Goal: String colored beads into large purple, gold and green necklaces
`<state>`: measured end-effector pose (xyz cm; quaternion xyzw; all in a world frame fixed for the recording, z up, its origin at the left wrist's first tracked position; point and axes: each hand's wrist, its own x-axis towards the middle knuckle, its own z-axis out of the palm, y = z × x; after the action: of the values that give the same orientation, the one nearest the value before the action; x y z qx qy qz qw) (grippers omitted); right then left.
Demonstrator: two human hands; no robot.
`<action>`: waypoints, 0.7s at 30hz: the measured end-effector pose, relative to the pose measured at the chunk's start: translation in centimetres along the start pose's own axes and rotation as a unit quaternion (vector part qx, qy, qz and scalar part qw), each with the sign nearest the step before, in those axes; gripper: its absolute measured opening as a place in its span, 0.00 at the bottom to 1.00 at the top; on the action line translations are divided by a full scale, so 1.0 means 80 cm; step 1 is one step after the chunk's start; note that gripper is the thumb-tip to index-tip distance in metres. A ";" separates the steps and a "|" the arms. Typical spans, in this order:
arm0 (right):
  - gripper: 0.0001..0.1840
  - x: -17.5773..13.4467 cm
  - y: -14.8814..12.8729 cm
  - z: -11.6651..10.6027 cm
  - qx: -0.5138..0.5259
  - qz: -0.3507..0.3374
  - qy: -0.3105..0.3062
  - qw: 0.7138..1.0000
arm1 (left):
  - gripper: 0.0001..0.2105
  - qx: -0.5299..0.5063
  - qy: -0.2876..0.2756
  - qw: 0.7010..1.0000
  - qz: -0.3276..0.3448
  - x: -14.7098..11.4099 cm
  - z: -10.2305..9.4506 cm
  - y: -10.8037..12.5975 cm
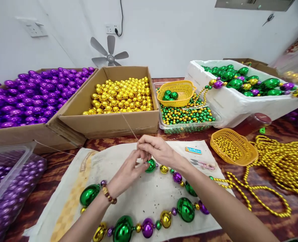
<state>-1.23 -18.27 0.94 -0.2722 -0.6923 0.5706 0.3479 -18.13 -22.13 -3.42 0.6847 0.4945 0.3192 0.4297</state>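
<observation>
Both my hands meet above a cloth, at the far end of a strand of green, gold and purple beads (147,228). My right hand (159,150) is closed, thumb and fingers pinching a thin string (129,126) that rises from the fingertips towards the gold-bead box. My left hand (130,171), a beaded bracelet on its wrist, has its fingers bent against the right fingertips; they seem to pinch the same string, though the exact grip is hidden. A shiny green bead (151,165) touches or nearly touches the left thumb. The strand curves round the cloth, partly behind my forearms.
Cartons of purple beads (33,97) and gold beads (121,95) stand behind the white cloth (108,151). To the right are a clear tray (189,127), a white foam box (229,107), a yellow basket (233,161) and gold bead chains (285,164). Scissors (203,164) lie on the cloth.
</observation>
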 end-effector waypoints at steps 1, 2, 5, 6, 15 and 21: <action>0.09 0.004 -0.012 0.001 0.008 -0.008 -0.005 1.000 | 0.15 0.029 -0.009 0.999 0.013 0.001 0.007 -0.006; 0.09 0.008 -0.024 0.002 0.011 -0.016 -0.008 1.000 | 0.17 0.054 -0.009 0.998 0.024 0.003 0.014 -0.012; 0.09 0.014 -0.052 0.002 0.014 -0.041 -0.016 0.999 | 0.19 0.108 -0.014 0.994 0.020 0.010 0.028 -0.026; 0.09 0.014 -0.058 0.000 0.015 -0.047 -0.017 0.999 | 0.17 0.122 -0.024 0.992 0.008 0.013 0.031 -0.029; 0.09 0.014 -0.053 -0.009 0.014 -0.068 0.031 0.997 | 0.17 0.094 -0.044 0.994 -0.038 0.019 0.024 -0.039; 0.09 0.014 -0.037 -0.010 -0.001 -0.056 0.042 0.998 | 0.14 0.116 -0.031 0.992 -0.034 0.021 0.022 -0.048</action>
<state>-1.21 -17.53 4.11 -0.2571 -0.6920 0.5370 0.4082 -17.63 -20.49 -7.63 0.7223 0.5374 0.2233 0.3736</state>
